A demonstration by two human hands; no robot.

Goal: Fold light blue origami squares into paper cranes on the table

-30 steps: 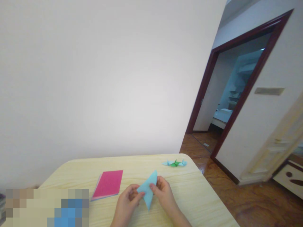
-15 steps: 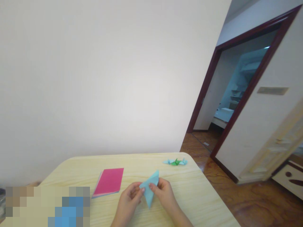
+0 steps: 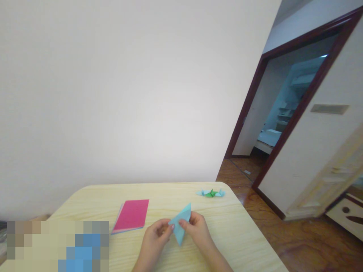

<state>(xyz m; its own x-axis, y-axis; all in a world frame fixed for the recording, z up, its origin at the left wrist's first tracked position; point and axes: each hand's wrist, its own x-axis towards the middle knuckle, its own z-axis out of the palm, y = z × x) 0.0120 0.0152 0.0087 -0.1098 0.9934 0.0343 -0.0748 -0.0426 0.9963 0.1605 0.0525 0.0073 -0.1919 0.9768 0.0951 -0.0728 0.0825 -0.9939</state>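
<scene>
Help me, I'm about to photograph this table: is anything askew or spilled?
The paper stack looks slightly askew: sheets underneath peek out past the pink top sheet's left and lower edges. No spill shows on the visible tabletop.

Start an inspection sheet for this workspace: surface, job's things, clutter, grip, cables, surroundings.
Surface: pale wood-grain table, rounded far corners.
Job's things: light-blue folded paper, one point downward.
Clutter: pink sheet atop other sheets, left; row of small folded pieces, green between pale blue, far right; lower-left corner pixelated, contents unclear.
Grip: left hand and right hand both hold the paper.
Cables: nothing seen.
Surroundings: white wall, dark-red door frame, brown floor.
</scene>
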